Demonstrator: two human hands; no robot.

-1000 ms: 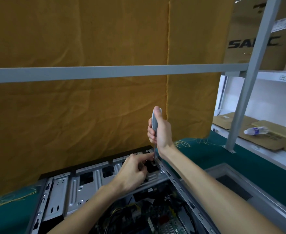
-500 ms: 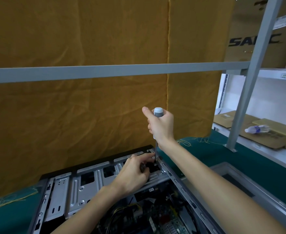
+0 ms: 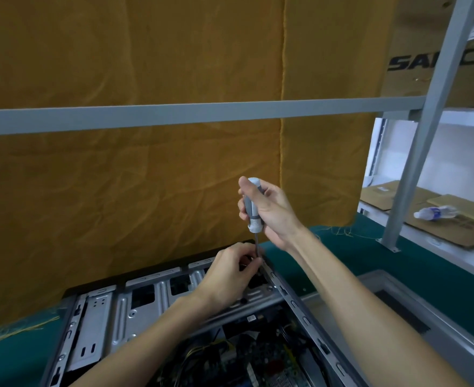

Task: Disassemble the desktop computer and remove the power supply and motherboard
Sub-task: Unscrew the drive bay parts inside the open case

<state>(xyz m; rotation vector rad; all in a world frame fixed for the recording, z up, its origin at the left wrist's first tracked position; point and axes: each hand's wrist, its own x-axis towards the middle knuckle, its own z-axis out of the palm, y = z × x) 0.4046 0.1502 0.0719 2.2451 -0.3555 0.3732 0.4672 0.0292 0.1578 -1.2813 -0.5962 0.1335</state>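
Step in hand, as I judge it: loosening a screw at the far corner of the computer case [image 3: 135,305], which lies open on its side on the green desk [image 3: 342,263].

Right hand [image 3: 272,210] wraps the grey handle of the screwdriver [image 3: 252,208]; fingers and thumb are curled round it, and the shaft runs almost straight down to the case's far corner. Left hand [image 3: 230,275] sits at that corner, fingertips pinched close about the lower shaft and tip. Whether they also hold a screw cannot be told; the tip and screw head are hidden behind the fingers.

The motherboard [image 3: 247,361] is still inside the case, nearer the camera than the corner being worked, with wires [image 3: 202,350] lying over it. The power supply cannot be made out in this view.

To do this well:
- Keep the shaft in line with the screw, with the handle held straight over the corner; a tilt risks the tip camming out.
- Press down while turning.
- Let the left fingertips only steady the tip, ready to catch the screw so it does not fall among the wires.
- A slip here could drive the tip into the fingers.
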